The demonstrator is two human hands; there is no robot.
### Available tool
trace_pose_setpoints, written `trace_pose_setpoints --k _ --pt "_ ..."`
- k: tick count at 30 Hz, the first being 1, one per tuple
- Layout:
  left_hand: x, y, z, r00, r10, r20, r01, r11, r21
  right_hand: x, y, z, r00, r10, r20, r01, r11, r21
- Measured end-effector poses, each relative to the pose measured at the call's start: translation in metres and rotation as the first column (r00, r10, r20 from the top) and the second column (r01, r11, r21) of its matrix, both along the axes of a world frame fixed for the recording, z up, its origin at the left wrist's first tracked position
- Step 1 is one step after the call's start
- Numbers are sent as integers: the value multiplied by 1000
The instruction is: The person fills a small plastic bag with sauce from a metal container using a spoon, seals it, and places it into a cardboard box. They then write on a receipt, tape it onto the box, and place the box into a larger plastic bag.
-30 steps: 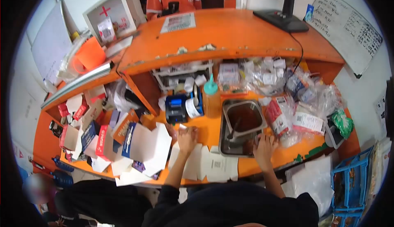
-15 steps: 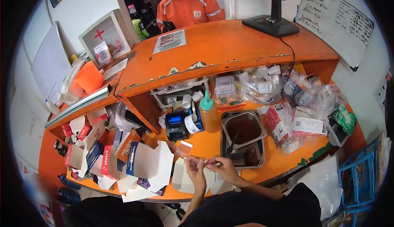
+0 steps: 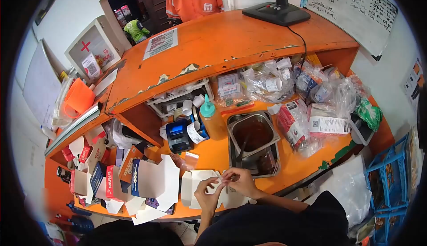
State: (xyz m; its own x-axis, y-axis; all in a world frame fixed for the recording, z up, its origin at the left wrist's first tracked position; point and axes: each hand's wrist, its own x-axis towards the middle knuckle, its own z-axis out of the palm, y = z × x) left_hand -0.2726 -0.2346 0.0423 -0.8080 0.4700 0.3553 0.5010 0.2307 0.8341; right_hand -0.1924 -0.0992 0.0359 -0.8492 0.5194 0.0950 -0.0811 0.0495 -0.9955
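1. the left hand (image 3: 208,194) and right hand (image 3: 241,184) were now joined, fingertips pinched together on a small pale piece (image 3: 218,181), too small to identify.
2. that piece was already off the counter, above the pale card sheet (image 3: 191,185).
3. the metal pan (image 3: 271,138) sat nearby, untouched.

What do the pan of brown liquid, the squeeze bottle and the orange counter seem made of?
The pan looks like metal, likely stainless steel: silvery with glints on its rim. The squeeze bottle seems translucent plastic; its amber body looks cloudy. The orange counter has glossy paint, chipped along its edge; the base could be wood.
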Motion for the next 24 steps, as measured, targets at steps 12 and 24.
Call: trace_pose_setpoints --k 12,24 --pt "-8 -15 -55 863 -122 490 73 990 118 -2 -16 -29 998 54 -18 -50 982 183" --pt "8 -33 -122 941 119 317 -29 962 -273 -2 -32 -130 965 262 -31 -201 807 555"
